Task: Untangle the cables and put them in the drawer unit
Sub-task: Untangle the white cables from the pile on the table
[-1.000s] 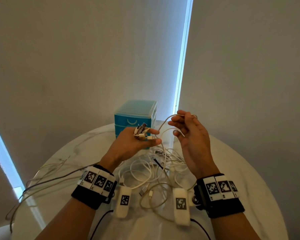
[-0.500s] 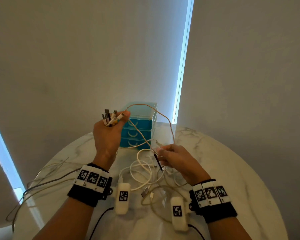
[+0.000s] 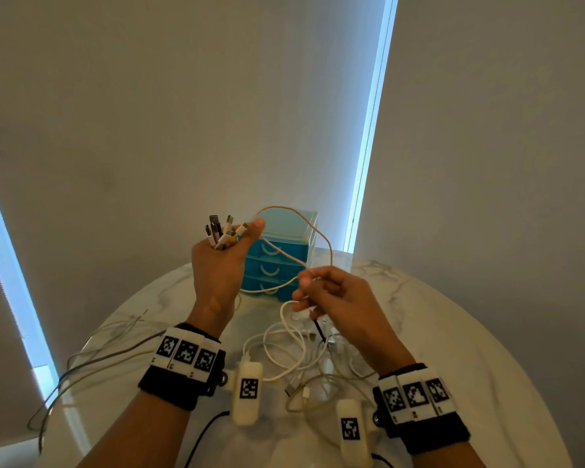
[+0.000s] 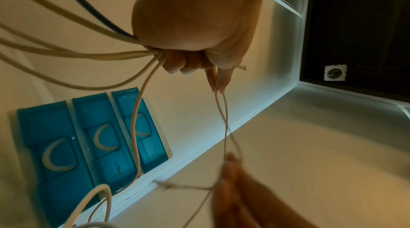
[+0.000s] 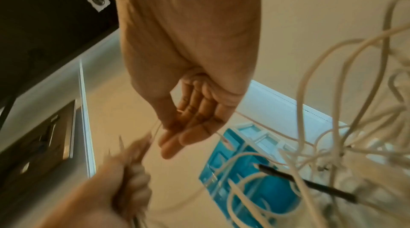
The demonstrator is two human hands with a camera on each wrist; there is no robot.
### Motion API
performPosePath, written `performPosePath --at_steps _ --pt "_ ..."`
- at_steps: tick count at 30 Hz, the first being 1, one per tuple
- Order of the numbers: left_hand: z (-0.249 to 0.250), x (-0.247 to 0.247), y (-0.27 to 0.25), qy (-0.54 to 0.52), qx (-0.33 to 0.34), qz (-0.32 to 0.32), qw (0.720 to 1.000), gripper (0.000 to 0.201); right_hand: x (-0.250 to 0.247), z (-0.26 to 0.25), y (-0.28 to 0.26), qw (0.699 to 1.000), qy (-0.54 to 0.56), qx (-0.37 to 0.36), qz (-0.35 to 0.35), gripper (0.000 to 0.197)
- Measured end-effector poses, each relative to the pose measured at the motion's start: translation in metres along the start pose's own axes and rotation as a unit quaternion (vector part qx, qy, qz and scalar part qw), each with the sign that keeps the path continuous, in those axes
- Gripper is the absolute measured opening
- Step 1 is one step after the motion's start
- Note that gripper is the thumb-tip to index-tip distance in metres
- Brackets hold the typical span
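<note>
The left hand hides part of the drawer unit. The right hand is motion-blurred in the left wrist view. The left hand is blurred in the right wrist view. Cables run past the table's left edge, ends unseen.

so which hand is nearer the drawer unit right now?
Left, as far as the head view shows. The left hand is raised beside the drawer unit, gripping cable ends. The right hand is lower, in front of it, pinching the orange cable.
</note>
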State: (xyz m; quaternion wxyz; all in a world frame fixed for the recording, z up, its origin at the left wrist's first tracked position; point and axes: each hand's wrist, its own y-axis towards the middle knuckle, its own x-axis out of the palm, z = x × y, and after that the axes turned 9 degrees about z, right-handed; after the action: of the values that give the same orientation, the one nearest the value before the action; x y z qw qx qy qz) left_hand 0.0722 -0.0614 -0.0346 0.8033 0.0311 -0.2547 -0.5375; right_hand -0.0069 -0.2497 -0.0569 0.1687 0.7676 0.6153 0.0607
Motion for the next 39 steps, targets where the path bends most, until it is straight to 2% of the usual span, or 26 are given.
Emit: performPosePath --at_steps 3,6,9,12,14,15,16,17,18,19,20,21,22,23,24,25,28,31,35,37,39 --pt "-0.004 -0.001 0.001 -0.014 -0.044 -0.006 0.999 0.024 -0.012 -0.022 0.004 0.984 0.166 -0.017 0.061 0.027" --pt "-0.011 -0.004 0.003 0.009 -0.048 -0.013 0.999 0.037 -0.023 -0.025 0.014 0.939 0.29 0.0 0.186 0.023" --pt "-0.013 -0.011 0.008 0.014 -0.046 0.021 0.999 0.038 -0.039 -0.014 0.027 0.881 0.331 0.015 0.337 0.017" --pt "-0.005 -0.02 0.02 -0.008 -0.007 0.109 0.994 0.031 -0.07 -0.018 0.04 0.794 0.389 0.021 0.467 0.013" --pt "-0.001 -0.029 0.027 -0.042 -0.005 0.157 0.987 0.038 -0.091 -0.025 0.044 0.761 0.359 0.037 0.539 0.025" --pt "-0.001 -0.032 0.03 -0.061 -0.012 0.16 0.985 0.044 -0.099 -0.032 0.046 0.759 0.343 0.038 0.552 0.021" --pt "-0.003 -0.034 0.033 -0.066 -0.02 0.141 0.988 0.047 -0.102 -0.04 0.052 0.785 0.302 0.03 0.54 0.018" --pt "-0.004 -0.034 0.032 -0.064 -0.023 0.105 0.992 0.046 -0.099 -0.051 0.06 0.815 0.282 0.045 0.504 0.022" --pt "-0.003 -0.032 0.027 -0.047 -0.022 0.06 0.997 0.043 -0.087 -0.06 0.07 0.858 0.234 0.054 0.453 0.025" --pt "-0.002 -0.028 0.022 -0.017 -0.018 0.007 1.0 0.04 -0.07 -0.07 0.081 0.897 0.203 0.029 0.392 0.016" --pt "0.0 -0.025 0.015 0.017 -0.018 -0.049 0.998 0.036 -0.047 -0.082 0.091 0.931 0.202 0.012 0.304 0.01" --pt "-0.001 -0.022 0.01 0.042 -0.022 -0.095 0.994 0.031 -0.019 -0.1 0.094 0.968 0.174 0.011 0.179 0.025" --pt "-0.001 -0.02 0.006 0.06 -0.025 -0.123 0.99 0.026 0.005 -0.115 0.092 0.993 0.116 0.018 0.019 0.034" --pt "-0.002 -0.021 0.004 0.068 -0.023 -0.132 0.989 0.025 0.022 -0.128 0.085 0.994 0.034 0.018 -0.107 0.037" --pt "0.0 -0.022 0.003 0.072 -0.015 -0.131 0.989 0.028 0.031 -0.135 0.081 0.986 -0.027 -0.005 -0.162 0.036" --pt "0.0 -0.024 0.004 0.075 -0.007 -0.121 0.99 0.031 0.03 -0.137 0.076 0.985 -0.04 -0.023 -0.168 0.034" --pt "0.003 -0.03 0.009 0.066 0.012 -0.072 0.995 0.03 0.012 -0.124 0.066 0.996 0.043 -0.029 -0.068 0.031" --pt "-0.001 -0.031 0.012 0.072 0.034 -0.044 0.996 0.03 -0.007 -0.085 0.055 0.998 0.05 0.021 0.018 0.03" --pt "-0.001 -0.024 0.008 0.083 0.062 -0.048 0.993 0.035 -0.023 -0.035 0.042 0.993 0.02 0.082 0.078 0.028" --pt "-0.001 -0.022 0.008 0.077 0.066 -0.045 0.994 0.032 -0.023 -0.014 0.042 0.986 0.001 0.117 0.12 0.021" --pt "-0.004 -0.021 0.009 0.067 0.07 -0.05 0.994 0.027 -0.016 0.004 0.047 0.979 -0.004 0.16 0.129 0.017"
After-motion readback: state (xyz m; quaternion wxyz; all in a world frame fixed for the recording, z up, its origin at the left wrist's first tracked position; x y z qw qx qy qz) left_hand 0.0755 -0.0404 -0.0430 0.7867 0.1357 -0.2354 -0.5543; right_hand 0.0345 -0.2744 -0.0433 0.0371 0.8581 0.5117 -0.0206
